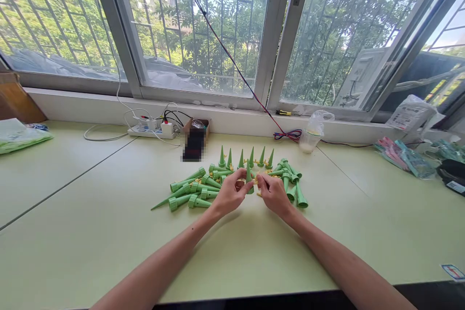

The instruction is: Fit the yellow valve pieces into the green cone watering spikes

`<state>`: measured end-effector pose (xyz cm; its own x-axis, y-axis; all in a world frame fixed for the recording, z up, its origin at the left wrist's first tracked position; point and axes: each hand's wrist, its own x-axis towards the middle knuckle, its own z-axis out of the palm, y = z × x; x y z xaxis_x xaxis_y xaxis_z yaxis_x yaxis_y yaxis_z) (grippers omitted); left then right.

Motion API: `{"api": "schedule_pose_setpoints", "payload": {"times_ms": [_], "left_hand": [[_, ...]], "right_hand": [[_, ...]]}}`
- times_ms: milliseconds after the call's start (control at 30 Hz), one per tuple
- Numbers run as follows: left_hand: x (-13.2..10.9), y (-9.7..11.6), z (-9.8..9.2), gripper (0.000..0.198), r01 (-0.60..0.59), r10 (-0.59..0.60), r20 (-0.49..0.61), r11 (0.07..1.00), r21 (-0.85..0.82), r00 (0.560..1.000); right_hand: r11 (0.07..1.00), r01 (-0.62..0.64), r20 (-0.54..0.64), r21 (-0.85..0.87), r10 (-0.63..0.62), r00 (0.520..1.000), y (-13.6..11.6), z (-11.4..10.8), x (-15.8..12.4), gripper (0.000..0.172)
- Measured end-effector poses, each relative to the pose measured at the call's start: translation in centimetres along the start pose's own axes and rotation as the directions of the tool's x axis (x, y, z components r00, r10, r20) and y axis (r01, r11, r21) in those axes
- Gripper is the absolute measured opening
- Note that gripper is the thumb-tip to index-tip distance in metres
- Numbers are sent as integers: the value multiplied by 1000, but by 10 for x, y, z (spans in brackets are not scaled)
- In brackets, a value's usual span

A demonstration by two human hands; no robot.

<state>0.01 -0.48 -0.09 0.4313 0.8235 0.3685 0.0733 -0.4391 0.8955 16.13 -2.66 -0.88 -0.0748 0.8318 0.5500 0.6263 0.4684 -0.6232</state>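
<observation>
My left hand is closed around a green plastic cone spike, its point upward. Close beside it, my right hand pinches a small yellow plastic piece against the side of that spike. Behind both hands, several green cones stand upright in a row, with small yellow parts around their bases. To the left lies a heap of long green spikes with ribbed caps. More capped green spikes are piled beyond my right hand. Fingers partly hide the spike's lower end.
Along the sill stand a power strip with plugs, a small cardboard box, and a plastic cup in a bag. A coiled red and black cable lies near it. Plastic-wrapped items sit at right, a green-white bag at left.
</observation>
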Motion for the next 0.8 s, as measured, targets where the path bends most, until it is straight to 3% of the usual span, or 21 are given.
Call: {"api": "schedule_pose_setpoints", "payload": {"times_ms": [233, 400, 800], "left_hand": [[-1, 3, 0, 16, -60, 57, 31, 994, 92, 998], [-1, 2, 1, 16, -39, 37, 23, 995, 87, 999], [5, -1, -1, 28, 72, -80, -59, 988, -134, 995]], "right_hand": [[1000, -20, -6, -23, 20, 1000, 1, 1, 1, 44], [999, -44, -9, 18, 44, 999, 0, 2, 1, 46], [977, -66, 70, 204, 53, 996, -3, 1, -1, 25]]}}
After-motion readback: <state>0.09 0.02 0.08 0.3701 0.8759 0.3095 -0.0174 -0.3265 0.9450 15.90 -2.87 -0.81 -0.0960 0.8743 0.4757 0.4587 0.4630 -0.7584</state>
